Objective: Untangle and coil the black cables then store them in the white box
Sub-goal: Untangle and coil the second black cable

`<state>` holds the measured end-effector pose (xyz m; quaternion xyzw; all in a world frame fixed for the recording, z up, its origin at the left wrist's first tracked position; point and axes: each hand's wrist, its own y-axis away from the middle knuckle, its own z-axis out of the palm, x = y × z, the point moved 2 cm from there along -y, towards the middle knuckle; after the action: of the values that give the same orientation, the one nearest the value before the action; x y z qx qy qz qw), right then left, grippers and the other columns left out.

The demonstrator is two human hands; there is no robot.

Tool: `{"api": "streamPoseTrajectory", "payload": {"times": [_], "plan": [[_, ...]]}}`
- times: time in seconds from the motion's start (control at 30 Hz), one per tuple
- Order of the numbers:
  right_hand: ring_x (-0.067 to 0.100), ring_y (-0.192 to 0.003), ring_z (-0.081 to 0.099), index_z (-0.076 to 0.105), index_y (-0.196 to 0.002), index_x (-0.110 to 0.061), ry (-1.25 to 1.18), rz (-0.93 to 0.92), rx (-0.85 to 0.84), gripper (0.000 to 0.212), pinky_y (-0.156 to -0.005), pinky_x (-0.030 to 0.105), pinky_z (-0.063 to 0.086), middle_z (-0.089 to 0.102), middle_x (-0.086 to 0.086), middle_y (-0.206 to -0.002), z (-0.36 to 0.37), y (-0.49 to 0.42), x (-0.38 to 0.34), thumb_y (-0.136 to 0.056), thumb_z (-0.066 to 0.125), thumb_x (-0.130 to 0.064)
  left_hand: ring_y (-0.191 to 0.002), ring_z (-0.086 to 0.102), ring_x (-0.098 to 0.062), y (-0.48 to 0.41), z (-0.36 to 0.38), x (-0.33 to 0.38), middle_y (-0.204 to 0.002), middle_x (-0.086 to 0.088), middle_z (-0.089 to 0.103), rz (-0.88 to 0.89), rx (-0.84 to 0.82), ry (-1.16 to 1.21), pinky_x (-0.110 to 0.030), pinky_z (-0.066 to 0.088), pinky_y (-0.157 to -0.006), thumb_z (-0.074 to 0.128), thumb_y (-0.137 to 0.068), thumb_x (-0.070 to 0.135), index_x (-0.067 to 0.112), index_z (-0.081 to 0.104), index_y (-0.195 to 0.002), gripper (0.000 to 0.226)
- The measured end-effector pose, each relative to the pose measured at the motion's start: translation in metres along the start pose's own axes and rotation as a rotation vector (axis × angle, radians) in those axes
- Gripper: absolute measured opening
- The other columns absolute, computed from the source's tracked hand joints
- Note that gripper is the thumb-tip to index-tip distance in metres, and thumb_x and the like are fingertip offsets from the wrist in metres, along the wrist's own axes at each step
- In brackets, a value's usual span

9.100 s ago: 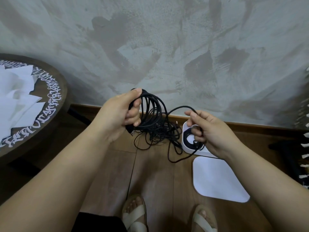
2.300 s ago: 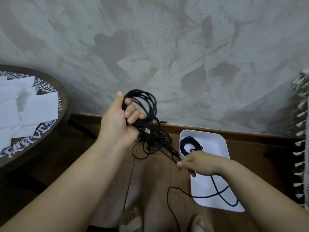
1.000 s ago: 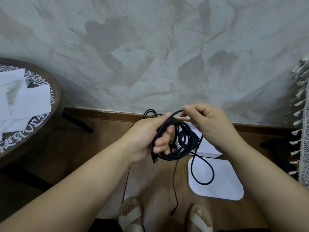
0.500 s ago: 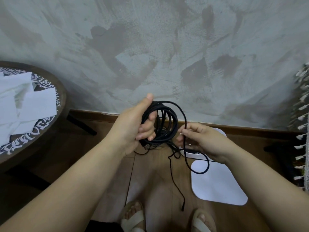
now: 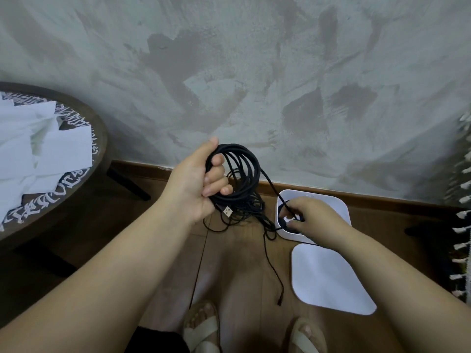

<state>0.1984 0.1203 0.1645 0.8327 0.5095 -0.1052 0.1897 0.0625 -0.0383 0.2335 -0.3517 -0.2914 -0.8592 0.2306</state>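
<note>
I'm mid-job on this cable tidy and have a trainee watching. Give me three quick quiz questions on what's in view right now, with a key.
1. True or false: the left hand grips a bundle of black cable loops.
2. Where is the right hand? A) on the round table B) at the white box C) on the lid
3. Fill in: the white lid lies on the ____, nearer the person than the white box.

Key: 1 true. 2 B; it pinches a cable strand running from the bundle, over a coil already in the box. 3 floor.

Left hand [image 5: 197, 186] fisted; right hand [image 5: 314, 220] pinching.
</note>
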Motion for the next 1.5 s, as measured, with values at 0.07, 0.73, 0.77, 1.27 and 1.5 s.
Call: {"api": "streamPoseTrajectory", "payload": {"times": [0.07,0.73,0.77,1.27,1.5], "plan": [[0.023,-0.1,0.053,0.066,-0.102,-0.025,0.312,0.019,0.146,0.017,-0.076,0.031,0.041,0.062,-0.003,-0.104,-0.003,-0.001,0.001,-0.086,0.061,-0.021,-0.024,0.017,-0.007,-0.001,-0.001,0.0,-0.03,0.006,0.021,0.033,0.032,-0.049,-0.017,0.029,-0.036,0.042,-0.098,0.037,0.015,0.038,-0.055,0.048],[0.009,-0.048,0.059,0.049,-0.1,-0.007,-1.363,0.255,0.054,0.013,-0.055,0.022,0.054,0.068,0.008,-0.082,-0.004,0.003,-0.033,-0.094,0.047,0.004,-0.026,0.018,-0.008,0.01,0.012,-0.007,-0.032,0.006,0.022,0.117,0.018,-0.193,-0.022,0.029,-0.04,0.041,-0.098,0.033,0.015,0.038,-0.058,0.045],[0.009,-0.045,0.055,0.047,-0.099,-0.01,-1.492,0.231,0.087,0.015,-0.057,0.025,0.056,0.069,0.009,-0.084,-0.011,0.003,-0.033,-0.095,0.044,0.004,-0.027,0.018,-0.009,0.007,0.006,-0.006,-0.032,0.006,0.021,0.123,0.075,-0.187,-0.022,0.029,-0.04,0.042,-0.098,0.033,0.015,0.038,-0.057,0.045],[0.011,-0.059,0.044,0.061,-0.088,-0.012,-0.276,0.403,0.072,0.019,-0.052,0.022,0.031,0.063,0.003,-0.078,0.002,0.002,0.058,-0.098,0.047,-0.02,-0.019,0.023,-0.004,0.029,0.013,0.017,-0.025,0.009,0.024,0.159,-0.313,0.089,-0.015,0.032,-0.034,0.042,-0.084,0.039,0.019,0.045,-0.042,0.046],[0.009,-0.067,0.045,0.058,-0.067,-0.031,-0.664,-0.013,-0.462,0.034,-0.071,0.011,0.04,0.047,-0.006,-0.062,0.004,0.019,0.004,-0.099,0.047,-0.022,-0.024,0.017,-0.008,0.007,-0.006,0.013,-0.03,0.006,0.02,0.123,0.106,0.133,-0.016,0.028,-0.036,0.041,-0.098,0.034,0.017,0.037,-0.054,0.047]]}}
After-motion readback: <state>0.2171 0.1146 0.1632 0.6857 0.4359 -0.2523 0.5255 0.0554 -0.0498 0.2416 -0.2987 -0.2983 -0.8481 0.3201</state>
